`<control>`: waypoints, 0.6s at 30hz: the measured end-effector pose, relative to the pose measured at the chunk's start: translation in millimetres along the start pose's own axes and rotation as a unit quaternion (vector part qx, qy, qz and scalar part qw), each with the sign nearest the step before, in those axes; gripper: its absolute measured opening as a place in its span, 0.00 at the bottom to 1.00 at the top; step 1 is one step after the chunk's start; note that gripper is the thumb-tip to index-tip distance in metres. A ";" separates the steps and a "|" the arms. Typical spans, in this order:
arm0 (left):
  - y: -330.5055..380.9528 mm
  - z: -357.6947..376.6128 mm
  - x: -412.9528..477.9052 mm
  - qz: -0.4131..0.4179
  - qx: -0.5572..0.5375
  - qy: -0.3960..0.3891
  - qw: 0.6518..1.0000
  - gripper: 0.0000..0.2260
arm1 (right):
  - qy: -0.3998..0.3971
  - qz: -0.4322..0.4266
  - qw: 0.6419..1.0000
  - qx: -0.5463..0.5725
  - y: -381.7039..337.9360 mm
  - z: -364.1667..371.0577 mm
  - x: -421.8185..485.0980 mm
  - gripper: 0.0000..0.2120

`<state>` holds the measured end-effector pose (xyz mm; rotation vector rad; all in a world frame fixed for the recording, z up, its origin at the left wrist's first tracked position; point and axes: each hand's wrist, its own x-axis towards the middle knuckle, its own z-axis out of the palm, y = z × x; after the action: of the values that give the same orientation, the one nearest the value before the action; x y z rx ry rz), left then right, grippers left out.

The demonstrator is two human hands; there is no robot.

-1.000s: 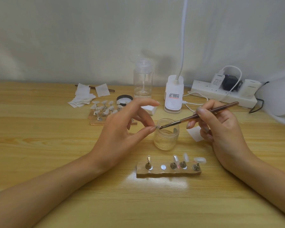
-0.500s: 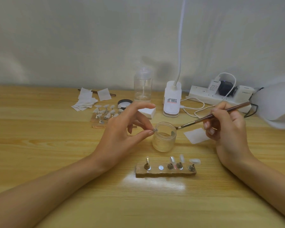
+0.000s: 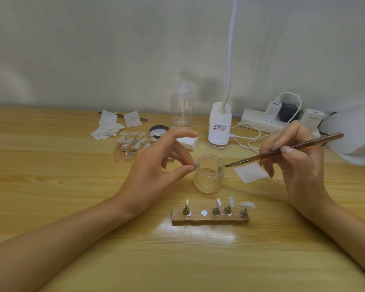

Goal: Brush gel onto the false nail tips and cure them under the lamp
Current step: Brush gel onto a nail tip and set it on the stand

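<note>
My left hand (image 3: 156, 165) pinches a small nail tip on its metal stand (image 3: 197, 164) between thumb and middle finger, just left of the glass gel jar (image 3: 209, 175). My right hand (image 3: 297, 157) grips a brown brush (image 3: 287, 150) like a pen, its bristle end over the jar's right rim. In front of the jar lies a wooden holder (image 3: 210, 218) with several metal stands, some carrying clear tips, and one bare magnet spot. The white curing lamp (image 3: 352, 135) sits at the far right edge.
A second wooden holder with several nail tips (image 3: 133, 144) stands behind my left hand, near white wipes (image 3: 108, 128). A clear pump bottle (image 3: 181, 108), a white desk-lamp base (image 3: 219, 127), a power strip (image 3: 268, 121) and a white pad (image 3: 251, 172) sit further back.
The brush has pulled away from the pinched nail tip to the right, over the jar's right rim. My left hand has stayed beside the jar with the tip.
</note>
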<state>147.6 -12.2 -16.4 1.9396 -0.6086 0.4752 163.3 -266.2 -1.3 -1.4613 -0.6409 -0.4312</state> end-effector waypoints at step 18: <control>64.7 -20.3 -0.5 0.035 -0.100 -0.038 0.994 0.31 | 0.135 0.095 0.981 0.099 8.7 -2.8 2.8 0.10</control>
<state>106.9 -17.5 37.6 1.7558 -0.7468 0.3712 171.3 -268.0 -6.1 -1.2339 -0.3129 -0.3959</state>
